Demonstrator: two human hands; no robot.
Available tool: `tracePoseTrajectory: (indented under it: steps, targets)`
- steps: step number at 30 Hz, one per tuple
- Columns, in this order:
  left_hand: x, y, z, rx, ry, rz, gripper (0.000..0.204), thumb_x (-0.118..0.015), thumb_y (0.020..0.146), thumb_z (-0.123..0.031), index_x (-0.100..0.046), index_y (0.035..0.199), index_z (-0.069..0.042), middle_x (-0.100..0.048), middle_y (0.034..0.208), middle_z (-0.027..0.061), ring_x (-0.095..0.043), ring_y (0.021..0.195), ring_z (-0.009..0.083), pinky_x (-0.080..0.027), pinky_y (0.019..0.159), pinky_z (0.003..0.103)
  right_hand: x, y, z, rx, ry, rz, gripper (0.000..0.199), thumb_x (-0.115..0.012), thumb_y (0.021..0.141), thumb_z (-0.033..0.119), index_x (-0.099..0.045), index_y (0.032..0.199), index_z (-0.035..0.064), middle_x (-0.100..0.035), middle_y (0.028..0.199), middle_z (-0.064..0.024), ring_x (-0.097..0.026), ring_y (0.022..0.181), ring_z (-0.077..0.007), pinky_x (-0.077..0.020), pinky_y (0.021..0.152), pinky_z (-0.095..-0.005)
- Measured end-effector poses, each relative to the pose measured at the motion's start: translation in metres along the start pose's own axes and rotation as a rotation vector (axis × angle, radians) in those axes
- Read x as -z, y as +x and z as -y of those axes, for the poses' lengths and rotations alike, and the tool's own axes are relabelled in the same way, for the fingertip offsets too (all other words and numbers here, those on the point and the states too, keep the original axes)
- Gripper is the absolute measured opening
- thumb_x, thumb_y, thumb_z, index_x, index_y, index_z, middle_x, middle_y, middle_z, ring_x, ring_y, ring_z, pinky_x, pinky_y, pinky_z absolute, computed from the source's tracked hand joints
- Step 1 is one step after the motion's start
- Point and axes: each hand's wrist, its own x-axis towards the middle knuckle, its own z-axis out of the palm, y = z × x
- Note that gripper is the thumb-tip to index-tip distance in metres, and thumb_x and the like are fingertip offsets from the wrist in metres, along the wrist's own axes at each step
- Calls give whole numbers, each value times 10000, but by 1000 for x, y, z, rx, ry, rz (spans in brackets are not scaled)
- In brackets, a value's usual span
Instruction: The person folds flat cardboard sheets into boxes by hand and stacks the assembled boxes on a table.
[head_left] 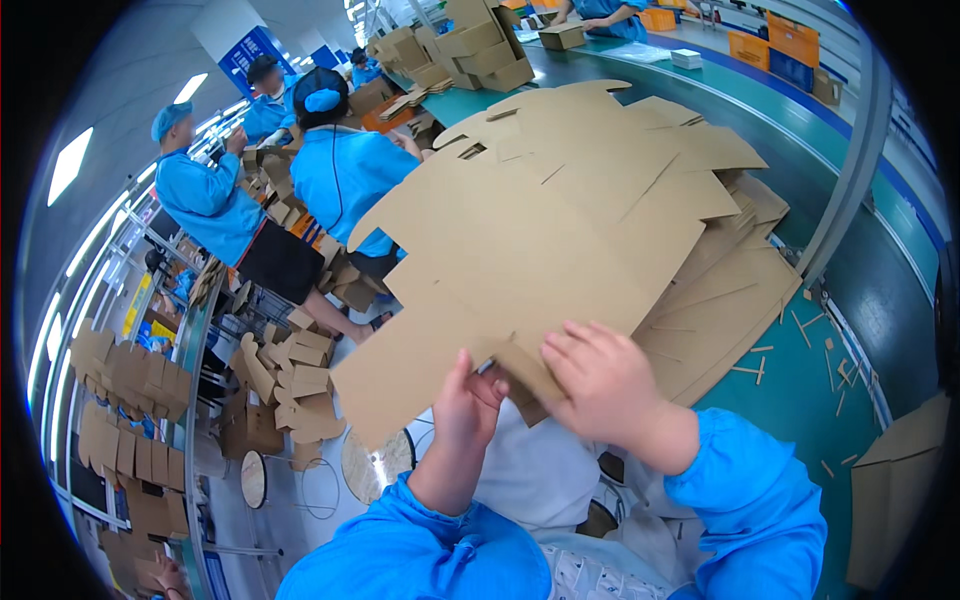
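Observation:
A large die-cut brown cardboard sheet (540, 230) lies flat, tilted a little, on top of a stack of similar cardboard blanks (720, 290). At its near edge a narrow flap (530, 374) stands bent up and looks smeared by motion. My left hand (472, 402) grips the edge just left of this flap, thumb up and fingers curled beneath. Over the flap's right side my right hand (602, 382) is closed, with its fingers pressed on the cardboard. Part of the left fingers is hidden by the sheet.
Cardboard offcuts (845, 370) litter the green table (770, 400) at the right. A grey metal post (850, 160) rises by the conveyor (800, 130). Co-workers in blue (345, 180) stand at the left among cardboard piles. Round stools (378, 465) are below, left.

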Motion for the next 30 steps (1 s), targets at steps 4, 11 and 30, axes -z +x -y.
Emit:
tracePoseTrajectory:
  steps: [4, 11, 30]
  targets:
    - [-13, -7, 9, 123, 168, 109, 281, -408, 978, -175, -441, 1221, -38, -595, 961, 74, -515, 612, 121, -416, 502, 212, 9, 1, -16, -32, 42, -129, 203, -645, 774, 209, -659, 890, 42, -659, 962, -74, -608, 968, -245, -457, 865, -394]
    - [-13, -17, -12, 178, 643, 491, 453, -552, 908, -143, -405, 1325, -42, -533, 1061, 74, -527, 873, 127, -457, 726, 227, 5, -2, -15, 6, 43, -115, 201, -651, 771, 216, -657, 893, 57, -656, 978, -68, -605, 978, -231, -443, 880, -393]
    - [1, -25, 32, -247, 65, 44, 434, -371, 975, -337, -401, 1295, -45, -520, 1214, 170, -546, 1081, 276, -494, 876, 414, 47, 4, 49, 98, 219, 34, 243, -659, 770, 231, -616, 964, 93, -630, 986, -31, -618, 952, -201, -318, 1005, -495]
